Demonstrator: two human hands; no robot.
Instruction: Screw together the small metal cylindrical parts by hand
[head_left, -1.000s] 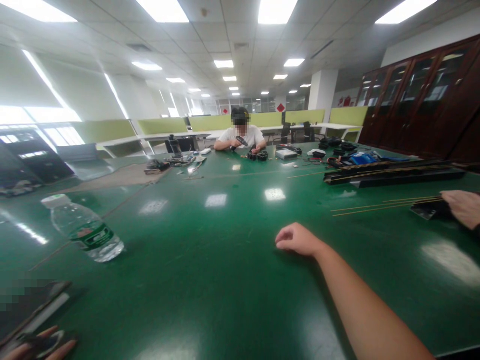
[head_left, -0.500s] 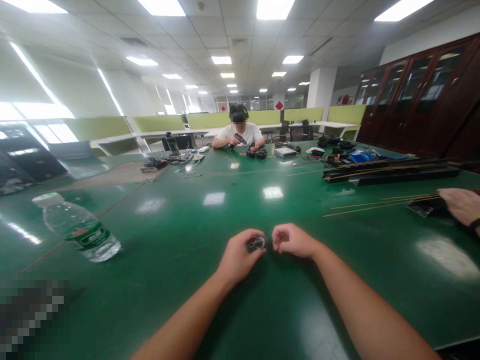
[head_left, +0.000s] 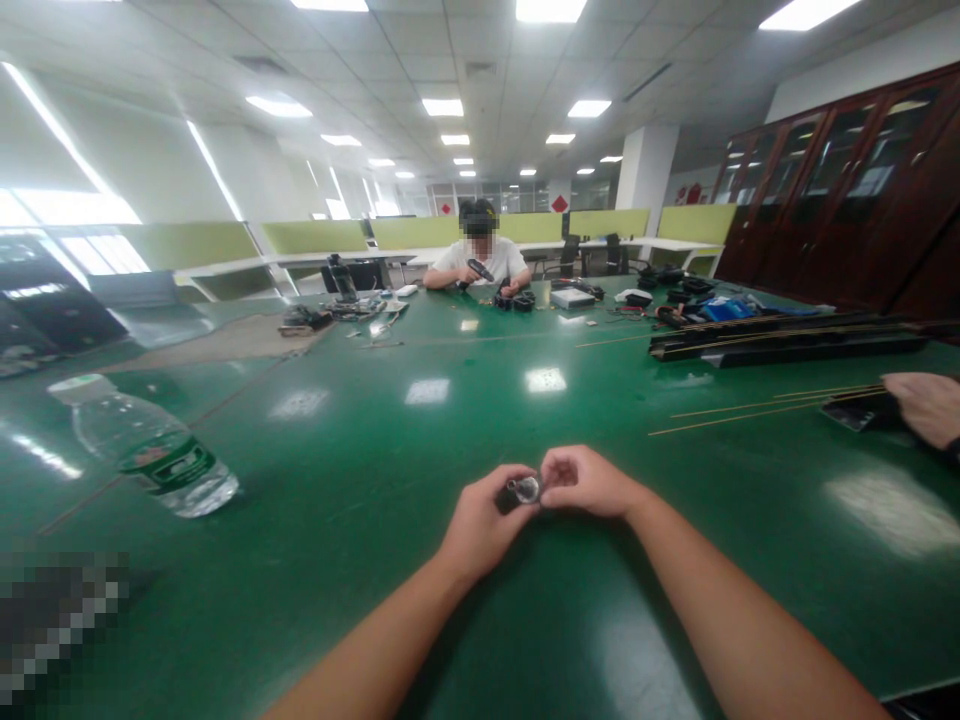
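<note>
My left hand (head_left: 484,515) is closed around a small dark object with a round, shiny, glass-like face (head_left: 528,489), held just above the green table (head_left: 360,600). Its exact kind is too small to make out. Curled into a pinch, my right hand (head_left: 589,482) has its fingertips at the right edge of that round face. Whatever those fingertips may hold is hidden.
A water bottle (head_left: 150,450) stands at the left, tilted in view. At the right, another person's hand (head_left: 926,408) rests by thin yellowish rods (head_left: 735,415) and a black channel piece. Across the table a person (head_left: 480,262) holds a dark tool. Black rails (head_left: 787,340) lie at the far right.
My hands have come together: the right fingertips now meet the round object, where a small gap was before. The object's shiny face is turned more into view.
</note>
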